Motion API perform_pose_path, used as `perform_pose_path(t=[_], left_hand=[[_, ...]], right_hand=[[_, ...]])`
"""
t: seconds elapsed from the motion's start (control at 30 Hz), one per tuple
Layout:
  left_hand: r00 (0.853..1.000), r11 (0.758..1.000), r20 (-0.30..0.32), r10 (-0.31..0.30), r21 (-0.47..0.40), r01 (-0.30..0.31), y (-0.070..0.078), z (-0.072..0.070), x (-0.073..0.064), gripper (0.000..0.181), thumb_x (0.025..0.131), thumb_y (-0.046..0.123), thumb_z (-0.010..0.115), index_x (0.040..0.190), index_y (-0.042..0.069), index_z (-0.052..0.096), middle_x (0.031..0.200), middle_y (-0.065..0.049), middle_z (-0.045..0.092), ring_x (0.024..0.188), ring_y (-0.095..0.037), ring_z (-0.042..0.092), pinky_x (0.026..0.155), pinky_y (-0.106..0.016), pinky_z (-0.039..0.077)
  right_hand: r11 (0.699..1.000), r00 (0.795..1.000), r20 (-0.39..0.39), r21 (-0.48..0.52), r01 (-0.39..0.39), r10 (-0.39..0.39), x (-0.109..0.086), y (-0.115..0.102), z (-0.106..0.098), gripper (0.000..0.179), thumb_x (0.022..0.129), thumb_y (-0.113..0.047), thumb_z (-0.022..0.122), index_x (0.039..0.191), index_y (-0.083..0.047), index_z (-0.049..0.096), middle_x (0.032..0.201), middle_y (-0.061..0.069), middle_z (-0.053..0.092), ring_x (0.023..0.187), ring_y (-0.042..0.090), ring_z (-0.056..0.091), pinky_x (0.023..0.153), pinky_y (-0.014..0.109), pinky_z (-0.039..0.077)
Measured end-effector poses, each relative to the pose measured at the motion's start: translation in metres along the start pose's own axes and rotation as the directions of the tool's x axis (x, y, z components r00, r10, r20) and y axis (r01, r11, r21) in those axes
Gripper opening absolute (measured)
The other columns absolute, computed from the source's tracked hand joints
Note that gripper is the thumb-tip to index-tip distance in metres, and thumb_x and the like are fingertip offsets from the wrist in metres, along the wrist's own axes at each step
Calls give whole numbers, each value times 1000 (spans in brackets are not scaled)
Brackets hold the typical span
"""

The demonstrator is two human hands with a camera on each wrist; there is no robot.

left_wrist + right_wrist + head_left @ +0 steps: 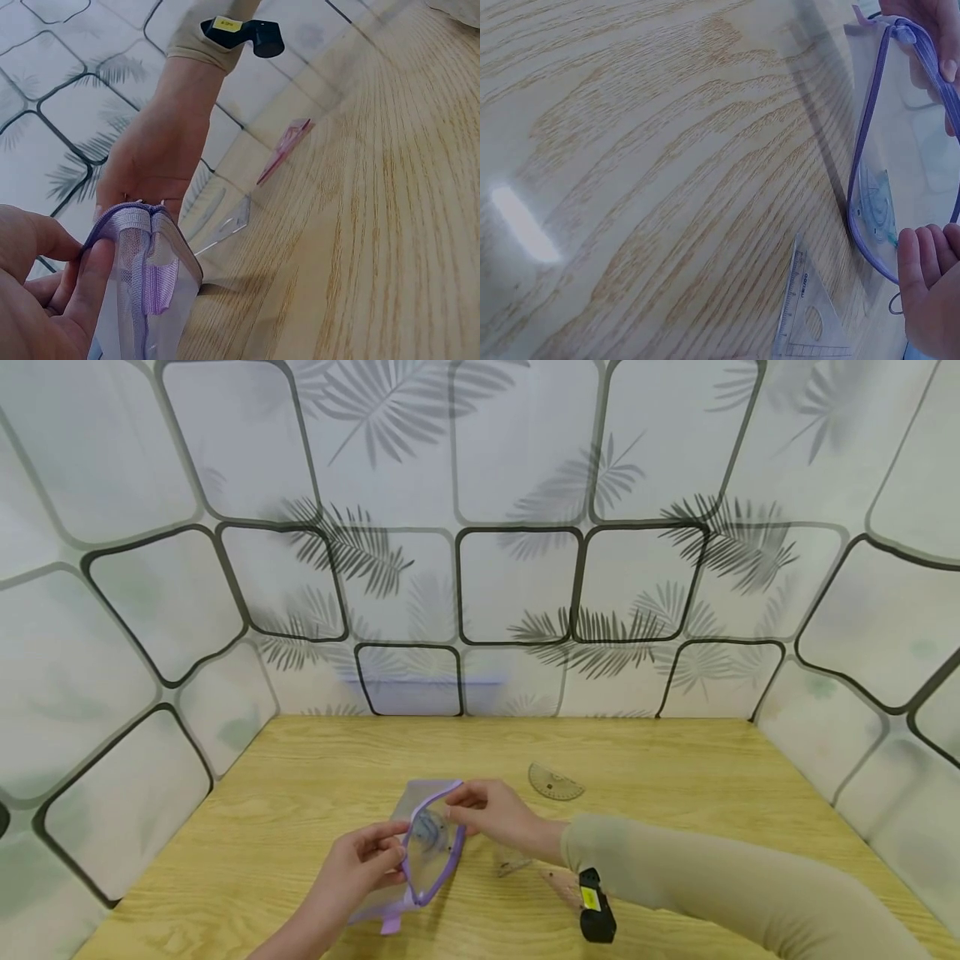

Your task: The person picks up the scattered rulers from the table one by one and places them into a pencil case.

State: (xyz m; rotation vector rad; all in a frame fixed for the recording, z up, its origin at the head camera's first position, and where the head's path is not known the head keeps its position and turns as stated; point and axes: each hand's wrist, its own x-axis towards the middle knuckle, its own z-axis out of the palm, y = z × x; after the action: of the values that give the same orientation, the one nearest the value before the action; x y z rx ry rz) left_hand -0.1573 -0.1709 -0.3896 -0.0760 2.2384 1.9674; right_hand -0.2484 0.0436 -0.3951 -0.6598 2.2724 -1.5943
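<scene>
A clear mesh pouch with a purple zipper edge stands on the table, its mouth spread wide. My left hand pinches the near side of that edge between thumb and fingers; the left wrist view shows this grip on the purple rim. My right hand is at the far end of the mouth. In the right wrist view its fingers look fairly straight beside the rim, with no held thing visible. Inside the pouch lies a bluish clear drawing template.
A clear protractor lies on the wooden table beyond my right hand. Under the right forearm are a clear set square and a pinkish set square. Patterned cloth walls enclose the table's back and sides.
</scene>
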Motion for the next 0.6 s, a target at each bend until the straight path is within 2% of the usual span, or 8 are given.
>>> perform_pose_path(t=[0.13, 0.33, 0.43, 0.6], left_hand=[[1000, 1000, 0, 4, 1, -4, 0, 1, 0, 46, 96, 6, 58, 137, -12, 48, 91, 1, 58, 83, -10, 61, 75, -23, 62], [1000, 1000, -2, 20, 6, -20, 0, 1, -1, 45, 95, 5, 58, 136, -13, 49, 91, 0, 58, 82, -11, 62, 75, -23, 62], [1000, 1000, -3, 19, 4, -19, 1, 1, -2, 45, 95, 4, 58, 136, -13, 49, 91, 0, 58, 82, -11, 62, 75, -23, 62], [1000, 1000, 6, 16, 5, -16, 0, 0, -3, 46, 95, 5, 58, 136, -13, 49, 91, 0, 58, 84, -12, 62, 76, -25, 62]], right_hand=[[1000, 1000, 4, -15, 11, -11, 0, 3, -2, 35, 92, -20, 68, 119, 2, 65, 110, 18, 68, 87, 9, 62, 78, 41, 62], [987, 998, 26, -144, 67, -63, -5, 5, -7, 42, 91, -28, 71, 125, -6, 65, 116, 11, 69, 96, 13, 62, 80, 28, 57], [974, 995, 73, -209, 87, -73, -9, 4, -12, 48, 90, -33, 71, 131, -9, 62, 124, 10, 67, 103, 17, 62, 81, 25, 56], [956, 984, 164, -273, 107, -63, -14, 4, -20, 53, 92, -31, 69, 138, -9, 56, 135, 11, 61, 113, 25, 61, 85, 29, 57]])
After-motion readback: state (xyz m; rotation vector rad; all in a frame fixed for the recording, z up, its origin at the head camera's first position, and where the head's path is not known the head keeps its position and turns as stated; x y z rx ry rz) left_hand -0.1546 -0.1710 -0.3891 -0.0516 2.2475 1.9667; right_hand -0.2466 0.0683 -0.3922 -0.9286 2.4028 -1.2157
